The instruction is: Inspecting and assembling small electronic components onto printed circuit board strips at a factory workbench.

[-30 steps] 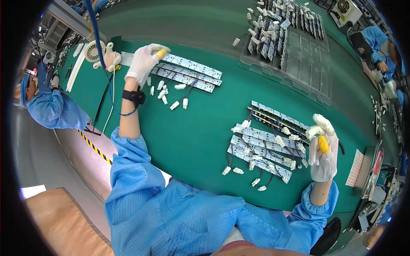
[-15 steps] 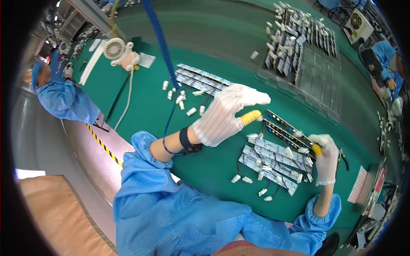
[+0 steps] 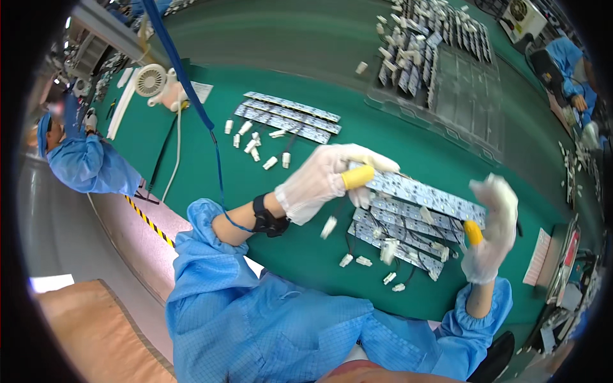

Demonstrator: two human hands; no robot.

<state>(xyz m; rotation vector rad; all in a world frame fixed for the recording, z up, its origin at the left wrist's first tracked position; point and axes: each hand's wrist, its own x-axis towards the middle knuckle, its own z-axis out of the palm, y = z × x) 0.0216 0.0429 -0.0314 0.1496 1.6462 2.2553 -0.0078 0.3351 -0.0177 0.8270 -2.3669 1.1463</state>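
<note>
My left hand, in a white glove with a yellow cover on the thumb, pinches the left end of a long white LED strip board. The board is tilted, its dotted face toward me. Near its right end my right hand is open and somewhat blurred, fingers stretched up and the yellow-covered thumb close to the board. Whether that thumb touches it I cannot tell. Beneath lie several more LED strip boards with black wires and white connectors. One white connector hangs blurred below my left hand.
Another row of strip boards lies beyond my left hand, with loose-looking connectors beside it. A clear plastic tray with many boards stands at the far right. A blue coiled cord runs to my left wristband; a small fan stands left.
The strip boards between my hands, earlier edge-on with dark sides up, now show a white face. My left hand has closed on the left end; my right hand has loosened and opened.
</note>
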